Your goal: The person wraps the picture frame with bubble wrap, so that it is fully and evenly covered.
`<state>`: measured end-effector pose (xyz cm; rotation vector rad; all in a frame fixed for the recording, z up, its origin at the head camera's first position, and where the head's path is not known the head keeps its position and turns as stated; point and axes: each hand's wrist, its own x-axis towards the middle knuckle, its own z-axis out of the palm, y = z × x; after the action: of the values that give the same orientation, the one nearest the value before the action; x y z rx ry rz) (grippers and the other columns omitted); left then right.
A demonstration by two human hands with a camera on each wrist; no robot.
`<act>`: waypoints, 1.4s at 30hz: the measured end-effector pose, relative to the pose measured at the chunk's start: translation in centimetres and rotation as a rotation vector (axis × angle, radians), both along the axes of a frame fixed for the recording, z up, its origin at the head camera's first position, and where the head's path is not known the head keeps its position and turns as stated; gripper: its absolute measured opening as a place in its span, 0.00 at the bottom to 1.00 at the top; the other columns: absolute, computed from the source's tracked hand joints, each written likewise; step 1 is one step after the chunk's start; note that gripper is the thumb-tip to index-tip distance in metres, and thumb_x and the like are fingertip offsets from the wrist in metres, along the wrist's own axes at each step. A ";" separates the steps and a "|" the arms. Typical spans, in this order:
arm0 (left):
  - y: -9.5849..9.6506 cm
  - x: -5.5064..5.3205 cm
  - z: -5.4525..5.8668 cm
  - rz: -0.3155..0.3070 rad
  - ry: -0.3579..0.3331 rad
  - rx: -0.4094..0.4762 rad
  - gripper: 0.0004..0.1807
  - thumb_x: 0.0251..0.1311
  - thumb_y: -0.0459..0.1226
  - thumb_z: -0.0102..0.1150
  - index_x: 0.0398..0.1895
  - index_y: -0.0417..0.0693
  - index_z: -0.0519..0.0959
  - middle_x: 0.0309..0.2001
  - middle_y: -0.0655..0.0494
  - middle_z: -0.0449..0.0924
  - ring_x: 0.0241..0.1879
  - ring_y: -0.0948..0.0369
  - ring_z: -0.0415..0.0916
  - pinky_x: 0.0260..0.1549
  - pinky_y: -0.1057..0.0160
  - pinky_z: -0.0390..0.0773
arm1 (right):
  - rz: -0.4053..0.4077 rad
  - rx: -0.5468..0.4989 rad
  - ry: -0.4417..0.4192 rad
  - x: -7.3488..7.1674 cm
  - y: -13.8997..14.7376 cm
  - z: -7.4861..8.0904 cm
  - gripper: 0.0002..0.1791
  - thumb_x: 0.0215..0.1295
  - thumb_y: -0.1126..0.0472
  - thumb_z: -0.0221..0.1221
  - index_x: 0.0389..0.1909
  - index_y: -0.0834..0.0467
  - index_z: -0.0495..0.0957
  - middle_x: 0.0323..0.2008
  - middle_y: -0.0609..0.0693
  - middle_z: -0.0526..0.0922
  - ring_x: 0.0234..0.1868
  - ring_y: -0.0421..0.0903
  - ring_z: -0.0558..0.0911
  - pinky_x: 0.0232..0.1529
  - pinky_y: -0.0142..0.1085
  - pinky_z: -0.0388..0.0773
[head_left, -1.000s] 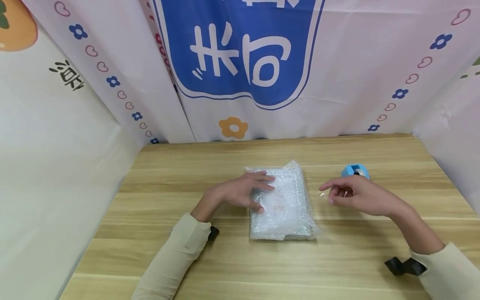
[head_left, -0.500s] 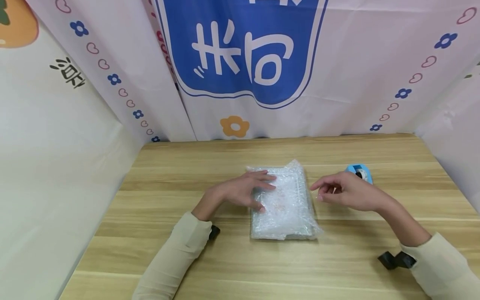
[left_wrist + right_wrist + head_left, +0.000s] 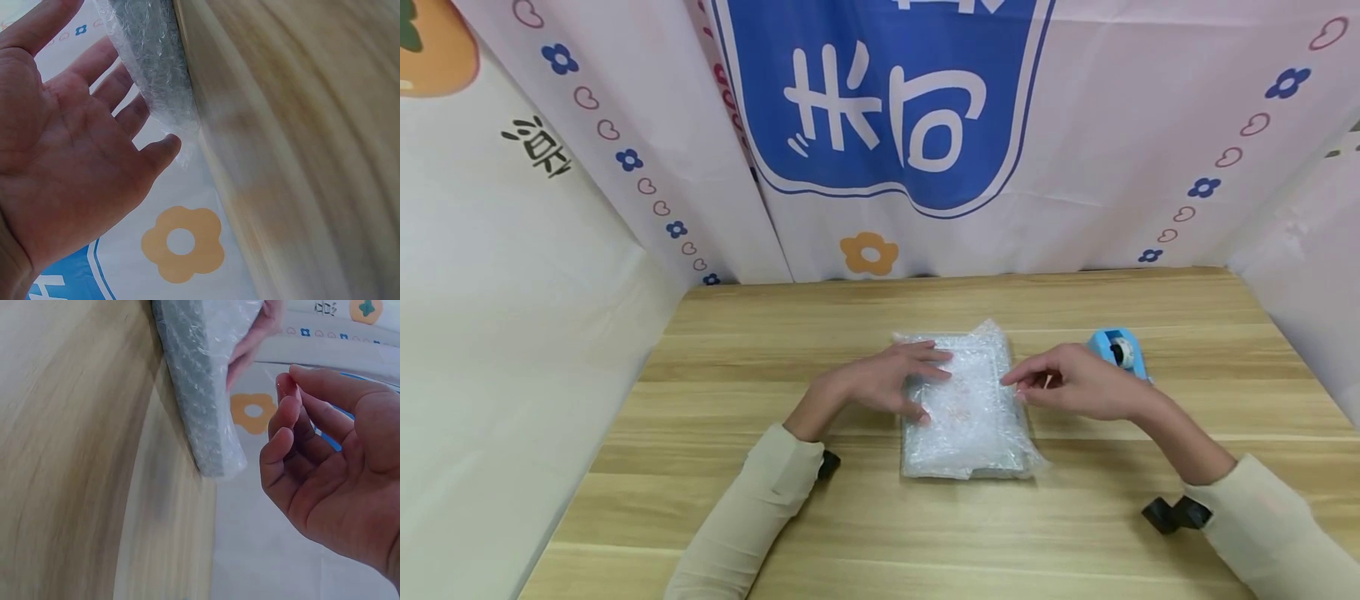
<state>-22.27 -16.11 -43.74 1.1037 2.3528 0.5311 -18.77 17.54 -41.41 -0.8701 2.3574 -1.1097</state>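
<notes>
A flat rectangular package (image 3: 967, 429) wrapped in bubble wrap lies on the wooden table. My left hand (image 3: 883, 379) rests on its left side with fingers spread and straight; in the left wrist view, the little finger is beside the package's far corner. Just over the package's right edge is my right hand (image 3: 1075, 385), thumb and forefinger pinched together on a small piece of clear tape (image 3: 1022, 398). The tape is mostly hidden by the fingertips. In the right wrist view the other fingers of this hand (image 3: 331, 450) are curled.
Behind the right hand stands a light blue tape dispenser (image 3: 1138, 364) with a roll in it. The wooden table (image 3: 790, 325) ends at a printed cloth backdrop (image 3: 1090, 167), with white cloth sides left and right.
My right hand has moved left, from beside the tape dispenser to the package's right edge, carrying the piece of clear tape. The left hand and the package have stayed in place.
</notes>
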 end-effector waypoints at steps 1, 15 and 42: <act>0.0 0.0 -0.1 0.001 0.002 -0.002 0.40 0.65 0.48 0.75 0.78 0.48 0.73 0.87 0.54 0.56 0.89 0.47 0.41 0.86 0.38 0.39 | 0.013 0.001 -0.001 -0.1 -0.3 -0.1 0.14 0.76 0.62 0.65 0.57 0.61 0.88 0.42 0.49 0.92 0.36 0.38 0.82 0.39 0.30 0.84; 0.1 -0.1 -0.2 0.004 0.008 -0.009 0.39 0.66 0.48 0.74 0.78 0.51 0.73 0.87 0.57 0.56 0.89 0.49 0.41 0.86 0.38 0.38 | 0.215 -0.001 0.009 -2.4 -3.7 -1.7 0.14 0.76 0.63 0.64 0.58 0.59 0.88 0.40 0.44 0.89 0.39 0.37 0.82 0.43 0.32 0.84; -0.1 0.0 -0.1 0.020 -0.005 -0.004 0.40 0.64 0.50 0.76 0.78 0.52 0.74 0.87 0.57 0.56 0.89 0.49 0.40 0.86 0.36 0.39 | 0.366 0.032 -0.049 -4.1 -7.7 -2.2 0.15 0.74 0.67 0.64 0.59 0.62 0.87 0.38 0.48 0.89 0.37 0.37 0.82 0.43 0.31 0.84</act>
<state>-22.31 -16.18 -43.87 1.0763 2.3618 0.5358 -22.90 9.86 -43.62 -1.1886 2.0598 -0.9275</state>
